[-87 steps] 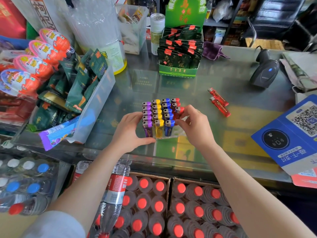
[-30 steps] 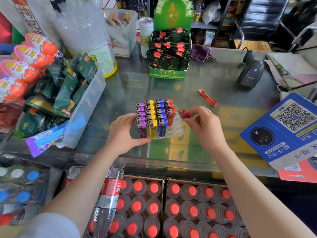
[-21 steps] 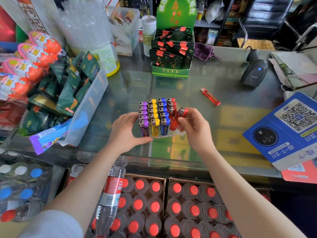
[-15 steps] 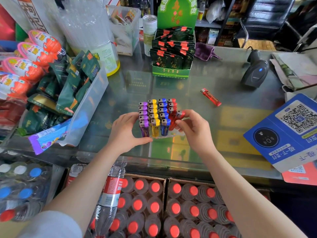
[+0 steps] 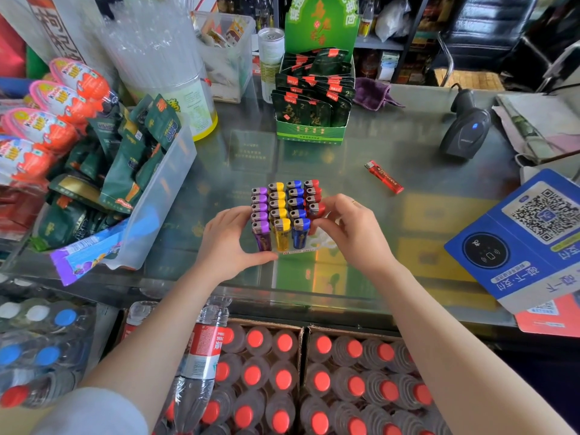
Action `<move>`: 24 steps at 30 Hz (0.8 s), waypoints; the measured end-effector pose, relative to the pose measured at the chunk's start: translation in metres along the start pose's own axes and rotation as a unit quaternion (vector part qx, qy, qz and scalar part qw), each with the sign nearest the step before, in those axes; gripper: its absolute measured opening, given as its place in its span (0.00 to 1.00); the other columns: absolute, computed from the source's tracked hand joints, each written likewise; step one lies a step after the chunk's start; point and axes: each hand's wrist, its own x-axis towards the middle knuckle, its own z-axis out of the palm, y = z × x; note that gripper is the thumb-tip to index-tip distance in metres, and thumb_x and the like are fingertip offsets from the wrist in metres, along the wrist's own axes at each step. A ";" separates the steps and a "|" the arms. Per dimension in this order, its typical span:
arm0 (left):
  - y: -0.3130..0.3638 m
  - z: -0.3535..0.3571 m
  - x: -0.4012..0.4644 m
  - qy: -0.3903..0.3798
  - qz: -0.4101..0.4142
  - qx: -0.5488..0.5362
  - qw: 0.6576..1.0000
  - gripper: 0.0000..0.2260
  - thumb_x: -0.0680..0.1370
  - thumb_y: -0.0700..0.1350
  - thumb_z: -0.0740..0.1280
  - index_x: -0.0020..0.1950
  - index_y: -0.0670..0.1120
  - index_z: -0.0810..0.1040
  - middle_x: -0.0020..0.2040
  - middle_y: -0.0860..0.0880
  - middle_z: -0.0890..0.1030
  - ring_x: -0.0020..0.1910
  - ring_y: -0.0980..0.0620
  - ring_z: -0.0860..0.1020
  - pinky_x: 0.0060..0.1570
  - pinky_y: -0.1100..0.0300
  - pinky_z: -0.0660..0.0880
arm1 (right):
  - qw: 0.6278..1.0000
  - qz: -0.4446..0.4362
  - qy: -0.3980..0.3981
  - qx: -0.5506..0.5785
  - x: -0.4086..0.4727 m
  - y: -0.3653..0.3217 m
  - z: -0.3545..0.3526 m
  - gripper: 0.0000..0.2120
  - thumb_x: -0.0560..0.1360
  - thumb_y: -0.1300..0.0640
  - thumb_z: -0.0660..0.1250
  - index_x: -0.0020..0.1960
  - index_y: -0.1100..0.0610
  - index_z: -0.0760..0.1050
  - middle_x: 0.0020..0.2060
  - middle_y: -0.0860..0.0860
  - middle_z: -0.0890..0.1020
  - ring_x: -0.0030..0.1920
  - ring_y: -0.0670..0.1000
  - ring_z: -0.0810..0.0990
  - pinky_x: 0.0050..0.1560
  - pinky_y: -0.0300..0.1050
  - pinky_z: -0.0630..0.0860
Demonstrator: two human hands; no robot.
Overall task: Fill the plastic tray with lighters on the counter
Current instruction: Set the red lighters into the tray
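- The plastic tray (image 5: 299, 250) sits mid-counter near the front edge, with lighters (image 5: 282, 208) standing upright in purple, yellow, blue and red rows; the red row's near slots are open.
- The right hand (image 5: 351, 233) has its grip pinched on a red lighter (image 5: 316, 209) at the tray's right side, upright in the red row.
- The left hand (image 5: 224, 243) has its grip curled against the tray's left near corner, thumb along the front edge.
- One loose red lighter (image 5: 383, 176) lies flat on the glass counter (image 5: 423, 215), well apart to the right rear; bare glass surrounds it.
- A green display box (image 5: 310, 133) behind bears Chinese characters; its packets show "2".
- A black scanner (image 5: 464, 133) stands at the right rear.
- A blue QR-code card (image 5: 518, 246) overhangs the right front.
- A clear bin (image 5: 163, 196) of snack packs crowds the left.
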 end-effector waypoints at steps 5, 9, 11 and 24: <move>0.000 0.000 0.000 0.003 0.002 0.001 1.000 0.39 0.58 0.71 0.62 0.63 0.52 0.71 0.64 0.52 0.73 0.65 0.49 0.67 0.62 0.50 0.61 | 0.996 -0.048 -0.042 -0.057 0.005 0.005 -0.013 0.11 0.74 0.58 0.66 0.56 0.60 0.74 0.42 0.50 0.77 0.37 0.53 0.77 0.39 0.49 0.75; 0.000 0.000 0.000 0.005 0.005 0.001 1.000 0.39 0.58 0.71 0.62 0.63 0.52 0.71 0.64 0.52 0.73 0.64 0.48 0.67 0.62 0.50 0.61 | 0.996 -0.056 -0.054 -0.049 0.006 0.004 -0.015 0.10 0.74 0.59 0.66 0.54 0.60 0.75 0.40 0.48 0.76 0.34 0.54 0.78 0.37 0.48 0.76; -0.001 0.000 0.000 0.006 0.008 0.001 1.000 0.39 0.58 0.71 0.63 0.63 0.52 0.71 0.64 0.52 0.73 0.64 0.48 0.68 0.62 0.50 0.62 | 0.996 -0.051 -0.061 -0.043 0.005 0.003 -0.016 0.09 0.74 0.59 0.67 0.53 0.60 0.75 0.40 0.47 0.75 0.32 0.55 0.80 0.36 0.48 0.76; -0.001 0.001 0.001 0.011 0.009 0.001 1.000 0.39 0.58 0.71 0.63 0.63 0.51 0.72 0.63 0.52 0.73 0.64 0.48 0.68 0.62 0.49 0.63 | 0.996 -0.021 -0.052 -0.063 0.008 0.013 -0.023 0.08 0.73 0.58 0.68 0.48 0.62 0.76 0.37 0.54 0.79 0.35 0.53 0.73 0.39 0.48 0.72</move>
